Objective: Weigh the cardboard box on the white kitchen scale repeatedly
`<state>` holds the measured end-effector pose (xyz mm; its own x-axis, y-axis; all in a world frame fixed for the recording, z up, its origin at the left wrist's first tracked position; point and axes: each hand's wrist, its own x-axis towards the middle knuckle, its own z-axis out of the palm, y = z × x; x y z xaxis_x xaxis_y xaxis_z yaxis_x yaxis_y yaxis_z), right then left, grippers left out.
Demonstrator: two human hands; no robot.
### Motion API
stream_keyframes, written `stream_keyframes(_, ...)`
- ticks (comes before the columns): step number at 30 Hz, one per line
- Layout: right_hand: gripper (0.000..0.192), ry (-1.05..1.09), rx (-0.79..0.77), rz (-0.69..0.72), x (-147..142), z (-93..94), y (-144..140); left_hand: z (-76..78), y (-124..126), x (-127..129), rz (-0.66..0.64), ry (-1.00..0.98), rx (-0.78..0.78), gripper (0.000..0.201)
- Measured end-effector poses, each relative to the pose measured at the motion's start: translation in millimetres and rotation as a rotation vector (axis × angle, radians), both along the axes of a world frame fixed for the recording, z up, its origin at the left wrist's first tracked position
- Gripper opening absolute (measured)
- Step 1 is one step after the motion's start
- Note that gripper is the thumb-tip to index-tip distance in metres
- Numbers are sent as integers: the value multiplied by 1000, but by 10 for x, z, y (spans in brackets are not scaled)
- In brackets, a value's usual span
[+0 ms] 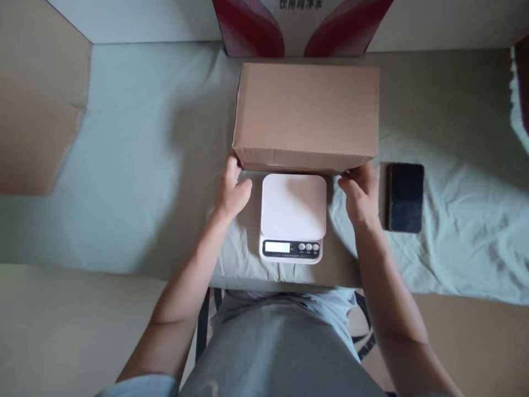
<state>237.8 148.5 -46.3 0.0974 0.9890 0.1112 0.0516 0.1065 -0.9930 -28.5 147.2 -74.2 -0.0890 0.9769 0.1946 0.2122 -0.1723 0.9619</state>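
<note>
One wide stretch of green cloth separates the cardboard at far left from the left hand, thumb spread, fingers at the lower-left corner of the plain brown box, upper centre. A white scale sits just below it. The right hand touches the lower-right corner; with fingertips hidden, I cannot tell whether either grips. A black slab limits room rightward.

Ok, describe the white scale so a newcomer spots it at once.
On the green cloth, find the large brown box. On the wearer's side of it sits the scale, between the left hand and the right hand. Its white top and three round buttons set it apart from the box and the dark phone-like device.
</note>
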Motion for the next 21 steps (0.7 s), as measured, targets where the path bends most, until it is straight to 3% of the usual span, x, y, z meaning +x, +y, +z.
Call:
stream_keyframes(5, 50, 62, 34, -12, 23, -169, 32, -127, -25, -101, 24, 87, -16, 80)
stream_keyframes(8, 50, 80, 47, -23, 34, -223, 40, -164, -66, -141, 19, 103, 26, 85)
stream_keyframes(13, 50, 64, 69, -43, 44, -273, 47, -231, -110, -162, 31, 99, 137, 84)
stream_keyframes(21, 57, 50, 93, -50, 26, -248, 10, -246, -112, -186, 46, 173, 151, 81)
